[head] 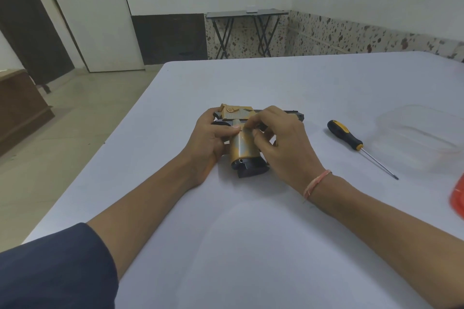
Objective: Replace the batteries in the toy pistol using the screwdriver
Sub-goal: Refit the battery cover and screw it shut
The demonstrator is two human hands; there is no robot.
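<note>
Lying on its side at the centre of the frame, the toy pistol [242,143] rests on the white surface [251,233], its tan-and-orange handle pointing toward the lower edge of the picture and its dark barrel running toward the right, behind the right hand. The dark base of the handle shows at the bottom, with a small round hole just above it.

The left hand [209,143] wraps the left side of the handle from the left of the frame; its grip is closed on the pistol, thumb laid across the top of the handle. The right hand [281,143] comes in from the right and covers the pistol's right side. Its thumb and forefinger are pinched together on the upper part of the handle, right where the left thumb ends; whether they hold some small part there is too small to tell. A thin orange thread bracelet [316,182] circles the right wrist, and a dark blue sleeve [55,268] fills the lower left corner.

The screwdriver [359,147], black handle with yellow accents, lies on the surface to the right of the hands, apart from them, its shaft tip pointing toward the lower right. Beyond it, at the right edge, sits a blurred clear plastic container [421,130], and a blurred orange-red object [458,198] cuts in lower down the right edge.
</note>
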